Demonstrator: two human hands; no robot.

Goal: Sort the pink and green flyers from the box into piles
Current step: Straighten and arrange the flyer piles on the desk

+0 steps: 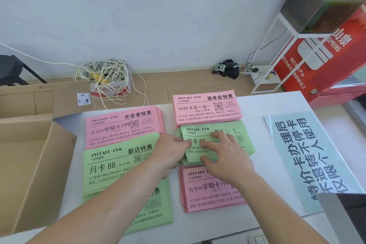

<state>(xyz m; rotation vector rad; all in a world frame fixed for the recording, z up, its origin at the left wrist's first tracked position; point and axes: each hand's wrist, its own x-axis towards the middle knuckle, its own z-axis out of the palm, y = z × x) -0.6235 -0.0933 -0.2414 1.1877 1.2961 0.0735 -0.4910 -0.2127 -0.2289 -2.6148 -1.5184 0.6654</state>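
Observation:
Several piles of flyers lie on the white table (263, 164). On the left are a pink pile (118, 127), a green pile (111, 166) and a lower green pile (156, 210). On the right are a far pink pile (206, 109), a middle green pile (200, 130) and a near pink pile (210, 190). My left hand (170, 154) touches the left edge of the middle green pile. My right hand (223, 156) presses flat on top of that pile, fingers spread. The cardboard box (33, 164) stands open at the left.
A pale blue sign (309, 156) with large black characters lies at the table's right. On the floor beyond are a carton of tangled white cable (107, 77), a dark cloth heap (227, 69), a white metal stand (277, 55) and a red cooler (326, 61).

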